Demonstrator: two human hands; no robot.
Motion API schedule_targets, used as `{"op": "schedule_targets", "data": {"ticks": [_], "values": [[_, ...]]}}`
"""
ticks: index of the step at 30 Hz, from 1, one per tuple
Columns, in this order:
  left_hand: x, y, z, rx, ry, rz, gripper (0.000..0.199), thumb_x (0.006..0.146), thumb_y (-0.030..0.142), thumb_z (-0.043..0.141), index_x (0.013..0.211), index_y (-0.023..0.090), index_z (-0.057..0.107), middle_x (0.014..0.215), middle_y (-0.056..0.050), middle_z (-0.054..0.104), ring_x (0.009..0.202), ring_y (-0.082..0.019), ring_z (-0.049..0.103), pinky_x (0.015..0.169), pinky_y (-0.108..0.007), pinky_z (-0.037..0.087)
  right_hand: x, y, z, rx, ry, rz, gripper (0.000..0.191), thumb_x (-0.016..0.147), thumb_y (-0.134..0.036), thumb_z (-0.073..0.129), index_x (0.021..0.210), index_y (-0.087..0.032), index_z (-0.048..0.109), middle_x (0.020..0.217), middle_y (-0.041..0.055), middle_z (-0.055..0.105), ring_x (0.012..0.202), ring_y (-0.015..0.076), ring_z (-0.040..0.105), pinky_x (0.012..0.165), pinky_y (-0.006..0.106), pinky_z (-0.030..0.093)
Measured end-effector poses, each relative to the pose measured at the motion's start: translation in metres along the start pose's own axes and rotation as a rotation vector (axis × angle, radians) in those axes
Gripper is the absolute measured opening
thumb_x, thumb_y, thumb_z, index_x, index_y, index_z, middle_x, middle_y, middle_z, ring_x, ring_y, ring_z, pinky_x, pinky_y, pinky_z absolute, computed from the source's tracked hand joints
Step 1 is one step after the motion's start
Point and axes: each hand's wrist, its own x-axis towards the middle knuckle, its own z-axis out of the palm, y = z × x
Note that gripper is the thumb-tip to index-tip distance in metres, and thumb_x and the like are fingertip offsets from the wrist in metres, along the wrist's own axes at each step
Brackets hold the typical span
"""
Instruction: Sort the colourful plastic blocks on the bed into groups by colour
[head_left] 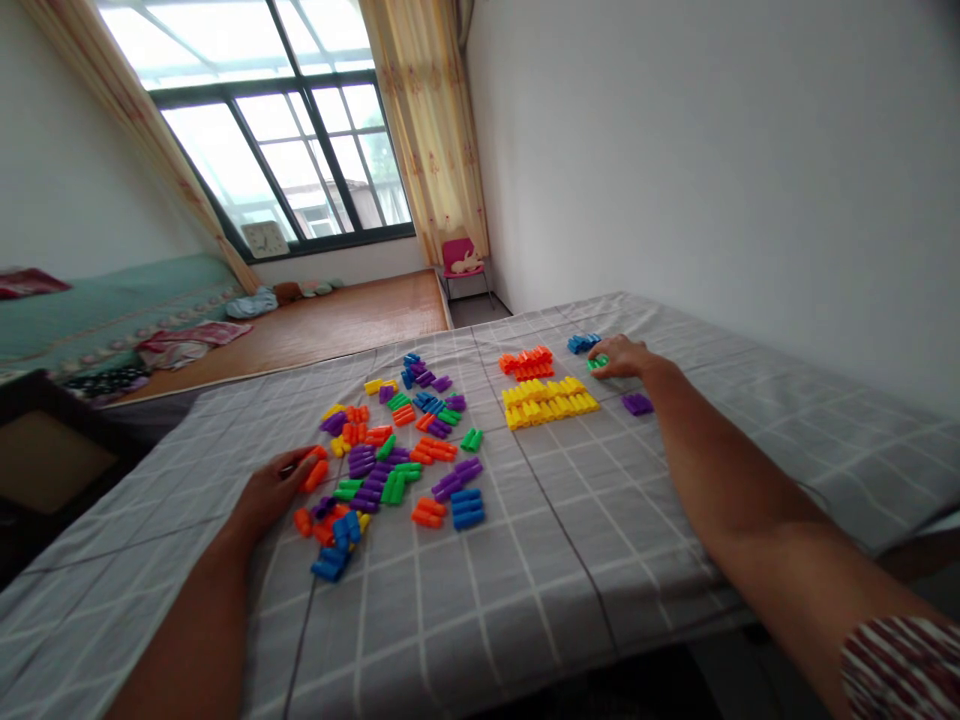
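Note:
My left hand (271,490) pinches an orange plastic block (315,474) at the left side of a mixed pile. Small tube-like blocks in purple, green, orange, blue and yellow make up that pile, among them a purple block (362,461) and a blue block (469,508). Over on the right, the fingers of my right hand (622,356) close on a green block (598,362) at the cloth. Just behind it lie blue blocks (583,344), and a purple block (637,403) is nearer me. Sorted rows of yellow blocks (551,402) and orange blocks (526,362) sit left of that hand.
A grey checked cloth (525,560) covers the table. The white wall (712,150) rises beyond its right side. Farther back are a wooden platform (360,330), a pink chair (459,255), a window with curtains (427,120) and a square clock (264,239).

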Motion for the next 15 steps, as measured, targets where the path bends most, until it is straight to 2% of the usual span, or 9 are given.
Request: {"op": "schedule_targets", "data": {"ticks": [6, 11, 15], "values": [[-0.003, 0.008, -0.002, -0.028, -0.014, -0.023, 0.066, 0.073, 0.067, 0.053, 0.116, 0.02, 0.07, 0.115, -0.008, 0.071, 0.103, -0.027, 0.067, 0.086, -0.031, 0.054, -0.001, -0.002, -0.004, -0.018, 0.028, 0.01, 0.047, 0.073, -0.046, 0.064, 0.118, -0.032, 0.067, 0.139, 0.0038, 0.055, 0.124, 0.0341, 0.045, 0.095, 0.05, 0.042], [-0.006, 0.013, -0.004, -0.036, -0.006, -0.02, 0.067, 0.071, 0.068, 0.053, 0.113, 0.019, 0.071, 0.114, -0.008, 0.071, 0.103, -0.028, 0.067, 0.087, -0.032, 0.053, -0.004, -0.008, -0.003, -0.039, 0.01, 0.012, 0.042, 0.071, -0.04, 0.067, 0.112, -0.031, 0.07, 0.136, 0.0063, 0.057, 0.123, 0.035, 0.046, 0.095, 0.055, 0.041], [-0.006, 0.014, -0.004, -0.053, 0.002, -0.005, 0.066, 0.07, 0.069, 0.054, 0.111, 0.02, 0.072, 0.113, -0.008, 0.072, 0.101, -0.028, 0.067, 0.085, -0.033, 0.054, -0.004, -0.001, 0.0, -0.005, 0.048, -0.002, 0.05, 0.067, -0.041, 0.07, 0.117, -0.032, 0.068, 0.134, 0.0071, 0.059, 0.119, 0.0344, 0.051, 0.093, 0.052, 0.043]]}}
